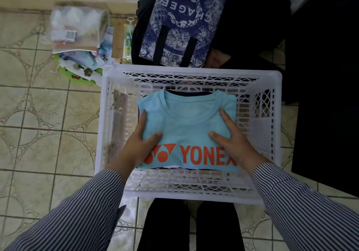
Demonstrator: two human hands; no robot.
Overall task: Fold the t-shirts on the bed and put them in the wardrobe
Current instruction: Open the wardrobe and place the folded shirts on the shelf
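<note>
Folded blue t-shirt (186, 128) inside white crate (191, 193), left hand (137, 145) and right hand (232, 142) clamped on its side edges; uneven release could let folds slump open.

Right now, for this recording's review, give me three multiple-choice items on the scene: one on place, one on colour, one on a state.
1. Where is the folded t-shirt?
A. On a bed
B. Inside the white crate
C. On the tiled floor

2. What colour is the lettering on it?
A. Orange
B. White
C. Black

3. How do the hands hold it?
A. Only one hand touches it
B. Neither touches it
C. Left hand and right hand grip opposite sides

Answers:
1 B, the lattice walls surround it.
2 A, the YONEX print is orange on light blue.
3 C, each thumb lies on top with the fingers round an edge.
</note>
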